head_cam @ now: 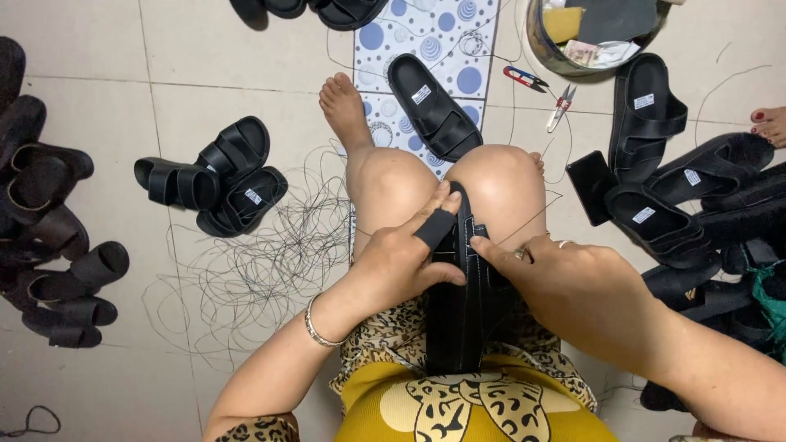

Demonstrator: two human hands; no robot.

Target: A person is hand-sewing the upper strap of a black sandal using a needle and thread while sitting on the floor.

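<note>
I saw a black, matte sandal (460,307) with pale stitching lying lengthwise between the knees, at centre. My left hand (401,262), from 8 o'clock, clasped its edge, fingers curled, the forefinger sheathed in a black guard. My right hand (565,282), from 4 o'clock, pinched shut on the strap, with thread running toward 2 o'clock. Loose wiry thread (262,262) lay tangled on the tiled floor (90,41) at 9 o'clock.
</note>
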